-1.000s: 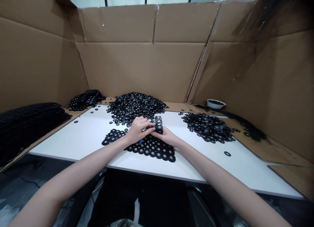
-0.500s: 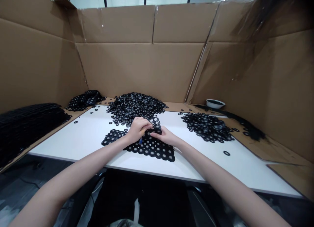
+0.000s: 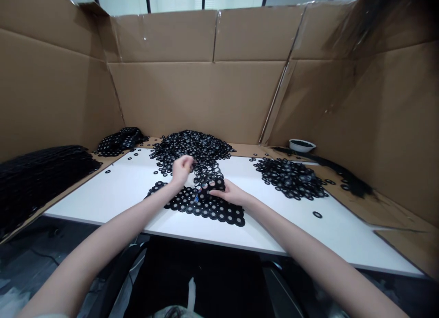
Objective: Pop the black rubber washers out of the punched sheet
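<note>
A black sheet of joined rings with pale round centres (image 3: 216, 210) lies on the white board near its front edge. My right hand (image 3: 232, 192) grips the sheet's upper right part, thumb on top. Above the sheet's upper edge, my left hand (image 3: 183, 170) is raised with its fingers pinched together; what sits between them is too small to make out. A small blue thing (image 3: 196, 198) shows against the sheet, too little to name. Behind both hands rises a large heap of loose black rings (image 3: 192, 146), spilling forward to the sheet.
A smaller ring pile (image 3: 291, 177) lies to the right, with one loose ring (image 3: 317, 214) in front. Beyond it stand a white bowl (image 3: 302, 146) and a bundle of black strands (image 3: 346, 176). Stacked black material (image 3: 44, 171) fills the left side. Cardboard walls (image 3: 164, 98) enclose the board.
My left hand has moved away from the sheet, up and to the left toward the ring heap. My right hand keeps its hold on the sheet.
</note>
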Demonstrator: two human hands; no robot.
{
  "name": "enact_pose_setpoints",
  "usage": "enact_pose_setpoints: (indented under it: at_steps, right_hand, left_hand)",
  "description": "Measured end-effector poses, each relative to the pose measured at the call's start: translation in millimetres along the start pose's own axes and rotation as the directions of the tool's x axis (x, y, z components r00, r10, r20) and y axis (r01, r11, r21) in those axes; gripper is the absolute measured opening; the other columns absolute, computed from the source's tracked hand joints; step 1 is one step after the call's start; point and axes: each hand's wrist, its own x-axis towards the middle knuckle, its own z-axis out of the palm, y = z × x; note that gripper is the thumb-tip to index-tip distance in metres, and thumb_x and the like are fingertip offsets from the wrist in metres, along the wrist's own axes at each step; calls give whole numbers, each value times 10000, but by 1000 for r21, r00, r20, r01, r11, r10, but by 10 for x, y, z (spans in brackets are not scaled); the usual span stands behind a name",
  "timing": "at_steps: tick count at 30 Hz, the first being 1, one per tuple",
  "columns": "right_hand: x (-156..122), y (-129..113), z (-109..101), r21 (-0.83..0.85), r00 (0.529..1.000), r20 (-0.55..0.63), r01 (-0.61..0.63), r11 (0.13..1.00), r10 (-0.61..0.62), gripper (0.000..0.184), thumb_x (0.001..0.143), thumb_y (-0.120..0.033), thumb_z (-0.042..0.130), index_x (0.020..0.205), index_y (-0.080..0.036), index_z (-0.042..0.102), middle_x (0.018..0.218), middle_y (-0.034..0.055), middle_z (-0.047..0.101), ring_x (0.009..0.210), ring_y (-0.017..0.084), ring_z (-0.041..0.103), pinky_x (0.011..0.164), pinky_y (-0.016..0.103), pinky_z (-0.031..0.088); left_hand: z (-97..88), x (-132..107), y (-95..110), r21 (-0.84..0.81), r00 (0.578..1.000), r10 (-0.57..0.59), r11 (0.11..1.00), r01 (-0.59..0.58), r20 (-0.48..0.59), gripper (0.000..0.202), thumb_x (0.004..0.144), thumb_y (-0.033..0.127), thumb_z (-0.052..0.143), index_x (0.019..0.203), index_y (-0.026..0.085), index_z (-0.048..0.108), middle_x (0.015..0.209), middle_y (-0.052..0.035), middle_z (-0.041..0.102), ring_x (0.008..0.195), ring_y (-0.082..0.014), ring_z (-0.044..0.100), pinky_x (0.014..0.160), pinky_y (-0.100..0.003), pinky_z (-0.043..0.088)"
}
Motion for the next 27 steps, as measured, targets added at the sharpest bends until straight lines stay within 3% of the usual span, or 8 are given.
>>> enact_pose_setpoints:
  at_steps: [2, 5, 9, 13, 18, 23, 27]
  right_hand:
    - [-44, -37, -2, 42, 997, 71, 12, 999, -15, 318, 797, -391, 621, 1032, -178, 612, 1082, 65, 654, 1010, 237, 588, 939, 412, 436]
    - [-62, -78, -13, 42, 999, 40, 16, 999, -18, 326, 802, -389, 619, 1054, -183, 627, 1117, 64, 655, 1037, 244, 589, 966, 420, 425]
    - [-37, -85, -30, 49, 999, 47, 16, 999, -18, 351, 811, -405, 604, 1088, -190, 627, 1143, 60, 649, 1057, 254, 581, 971, 436, 422]
    - [-40, -86, -37, 45, 1000, 16, -7, 999, 7, 369, 802, -406, 617, 1109, -200, 614, 1149, 64, 644, 1052, 260, 582, 959, 445, 426]
    - [-53, -104, -38, 61, 999, 14, -32, 998, 32, 354, 801, -410, 621, 1073, -184, 615, 1137, 75, 645, 1045, 257, 588, 939, 436, 437]
    - [-50, -82, -47, 62, 997, 3, -74, 995, 74, 377, 795, -427, 625, 1084, -186, 597, 1145, 81, 638, 1037, 255, 590, 924, 434, 444]
    - [-40, -59, -51, 70, 999, 17, -48, 996, 47, 370, 798, -423, 624, 1081, -186, 599, 1136, 75, 640, 1043, 251, 585, 928, 423, 439]
  left_hand:
    - [-155, 125, -98, -21, 994, -42, 999, 40, -101, 248, 785, 352, 506, 699, 133, 588, 654, -17, 591, 569, -101, 490, 545, -211, 381]
    - [-276, 211, -217, -36, 992, -91, 995, 88, -92, 292, 732, 413, 564, 730, 124, 604, 602, -7, 566, 480, -85, 443, 479, -205, 346]
    - [-161, 178, -285, -45, 994, -109, 993, 110, 12, 311, 666, 432, 637, 717, 126, 632, 586, -2, 568, 453, -86, 475, 449, -197, 344]
    - [-109, 180, -325, -65, 992, -123, 990, 125, 27, 339, 659, 452, 647, 752, 125, 641, 659, -17, 603, 465, -87, 510, 449, -196, 370]
    - [-233, 229, -384, -95, 988, -153, 984, 151, -14, 392, 690, 470, 617, 849, 112, 639, 792, -65, 648, 537, -109, 568, 512, -229, 460]
    - [-232, 240, -388, -78, 993, -112, 991, 108, -46, 384, 725, 451, 591, 898, 116, 658, 981, -106, 668, 637, -135, 609, 596, -273, 507]
    - [-230, 258, -396, -16, 995, -51, 999, 50, -81, 288, 721, 378, 614, 848, 128, 676, 924, -94, 684, 756, -177, 627, 718, -314, 518]
